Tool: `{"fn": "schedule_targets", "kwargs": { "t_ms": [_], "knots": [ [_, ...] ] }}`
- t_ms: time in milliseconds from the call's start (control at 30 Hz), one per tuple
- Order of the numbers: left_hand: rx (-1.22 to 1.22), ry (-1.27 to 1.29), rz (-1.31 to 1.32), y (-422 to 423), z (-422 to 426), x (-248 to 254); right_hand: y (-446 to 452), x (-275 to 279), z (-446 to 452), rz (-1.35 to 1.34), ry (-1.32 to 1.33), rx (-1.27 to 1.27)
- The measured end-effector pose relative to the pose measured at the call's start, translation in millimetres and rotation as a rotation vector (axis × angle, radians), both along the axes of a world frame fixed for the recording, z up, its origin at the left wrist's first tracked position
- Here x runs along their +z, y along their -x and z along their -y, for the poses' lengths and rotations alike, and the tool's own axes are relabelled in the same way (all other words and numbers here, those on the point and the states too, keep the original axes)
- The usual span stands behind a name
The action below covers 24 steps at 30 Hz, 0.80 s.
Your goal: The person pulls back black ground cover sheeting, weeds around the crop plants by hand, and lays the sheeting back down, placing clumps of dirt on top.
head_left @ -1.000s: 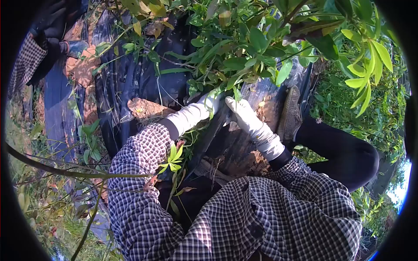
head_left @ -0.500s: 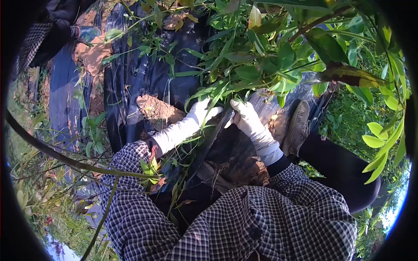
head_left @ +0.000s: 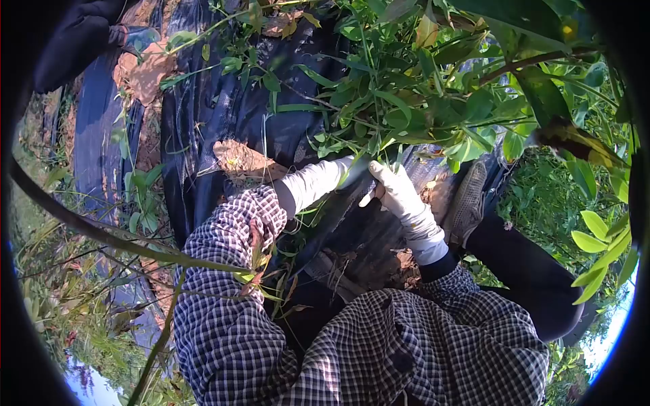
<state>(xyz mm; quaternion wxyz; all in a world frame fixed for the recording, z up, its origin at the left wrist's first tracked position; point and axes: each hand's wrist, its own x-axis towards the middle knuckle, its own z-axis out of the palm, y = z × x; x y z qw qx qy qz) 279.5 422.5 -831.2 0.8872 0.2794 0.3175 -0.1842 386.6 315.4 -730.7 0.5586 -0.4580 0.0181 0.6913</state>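
My left hand (head_left: 342, 170), in a white glove, reaches into the lower edge of the green leafy plant (head_left: 406, 115); leaves and blur cover its fingers. Close to its right is my right hand (head_left: 395, 189), also gloved in white, with thumb and fingers drawn together at the edge of the leaves. What it grips, if anything, is too small to make out. Under both hands lies black plastic sheeting (head_left: 355, 223), partly dusted with soil.
A brown clod of soil (head_left: 247, 161) lies left of my hands. A bare branch (head_left: 101, 235) crosses my left sleeve. Another person's dark-clothed leg (head_left: 74, 44) shows at the upper left. My shoe (head_left: 466, 203) rests on the right, and leafy branches hang at the upper right.
My left hand first drew back from the leaves toward the lower left, then went up into them again. My right hand stays near the plant's edge, slightly farther right in view.
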Motion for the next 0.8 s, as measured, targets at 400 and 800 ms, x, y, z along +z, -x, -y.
{"fn": "schedule_targets", "kwargs": {
  "t_ms": [400,800],
  "knots": [
    [0.114,-0.093,0.109,42,-9,66,15,10,-8,0.080,-0.022,-0.084],
    [-0.433,-0.848,0.151,76,-25,135,28,22,-3,0.140,-0.034,-0.204]
  ]
}}
